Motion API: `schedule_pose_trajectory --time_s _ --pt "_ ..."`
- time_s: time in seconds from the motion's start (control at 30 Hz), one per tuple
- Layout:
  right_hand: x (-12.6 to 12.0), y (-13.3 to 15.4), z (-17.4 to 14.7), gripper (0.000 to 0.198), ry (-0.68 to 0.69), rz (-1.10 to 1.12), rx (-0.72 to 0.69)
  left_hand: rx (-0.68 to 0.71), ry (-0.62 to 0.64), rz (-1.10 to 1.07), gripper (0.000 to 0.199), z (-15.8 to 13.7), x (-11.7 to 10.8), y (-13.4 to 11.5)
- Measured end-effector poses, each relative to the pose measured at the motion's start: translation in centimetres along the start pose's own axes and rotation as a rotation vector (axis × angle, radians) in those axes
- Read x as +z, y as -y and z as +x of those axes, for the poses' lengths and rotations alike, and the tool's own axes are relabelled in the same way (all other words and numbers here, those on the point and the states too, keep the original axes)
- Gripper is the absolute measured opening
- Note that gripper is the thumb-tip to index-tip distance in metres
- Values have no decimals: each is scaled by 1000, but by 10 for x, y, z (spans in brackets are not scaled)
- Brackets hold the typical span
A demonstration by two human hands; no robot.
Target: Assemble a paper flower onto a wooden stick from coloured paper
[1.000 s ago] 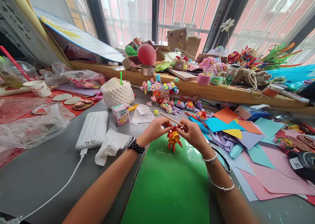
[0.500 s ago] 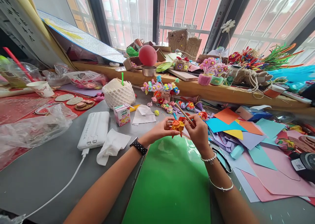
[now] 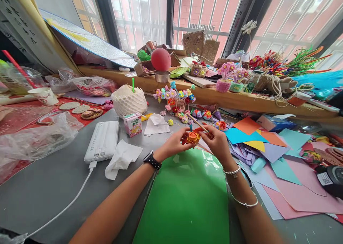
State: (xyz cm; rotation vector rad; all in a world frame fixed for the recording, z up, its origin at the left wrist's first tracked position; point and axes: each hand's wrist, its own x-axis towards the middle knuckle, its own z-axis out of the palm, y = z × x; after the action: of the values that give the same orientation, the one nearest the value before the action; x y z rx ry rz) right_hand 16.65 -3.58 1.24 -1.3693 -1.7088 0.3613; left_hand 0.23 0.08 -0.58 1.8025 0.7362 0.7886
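An orange and yellow folded paper flower (image 3: 193,137) is pinched in the fingers of my left hand (image 3: 175,142), above the far end of a glossy green board (image 3: 184,197). My right hand (image 3: 216,140) grips a thin wooden stick (image 3: 197,121) that slants up to the left, and its fingertips touch the flower's right side. A small blue piece rises behind the flower; my fingers hide part of the petals. Just beyond my hands lie several multicoloured paper flowers (image 3: 207,115).
Coloured paper sheets (image 3: 294,187) spread on the right. To the left are a white power bank (image 3: 102,142) with its cable, a crumpled tissue (image 3: 123,158), a small drink carton (image 3: 133,125) and a foam-netted coconut (image 3: 129,101). A wooden ledge (image 3: 235,97) crowded with crafts runs along the back.
The paper flower has turned a little in my left fingers. My right hand has shifted slightly right and its wrist lower, with the stick tilted a bit flatter.
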Motion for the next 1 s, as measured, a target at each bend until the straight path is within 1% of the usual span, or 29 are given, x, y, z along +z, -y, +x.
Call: schedule_pose_trajectory --time_s 0.13,0.3,0.5,0.57,0.67,0.77,0.87,1.0 --pt "-3 2 1 19 25 -41 14 10 9 -23 56 0 1 2" --pt "-1 5 1 16 -8 -112 16 -1 17 -61 59 1 1 4" --pt "3 8 -1 17 -70 -188 -3 6 -5 -79 57 2 1 4" --pt "2 8 -1 18 -56 -150 12 4 10 -95 57 2 0 3" --pt "-3 5 1 20 15 -47 47 -14 46 -113 61 2 0 3" --pt "-5 2 2 23 67 38 47 14 55 -135 58 2 0 6" --pt "-4 0 2 23 72 81 52 61 37 -144 56 2 0 9" --pt "-2 2 2 21 46 66 70 95 7 -68 53 2 -1 9"
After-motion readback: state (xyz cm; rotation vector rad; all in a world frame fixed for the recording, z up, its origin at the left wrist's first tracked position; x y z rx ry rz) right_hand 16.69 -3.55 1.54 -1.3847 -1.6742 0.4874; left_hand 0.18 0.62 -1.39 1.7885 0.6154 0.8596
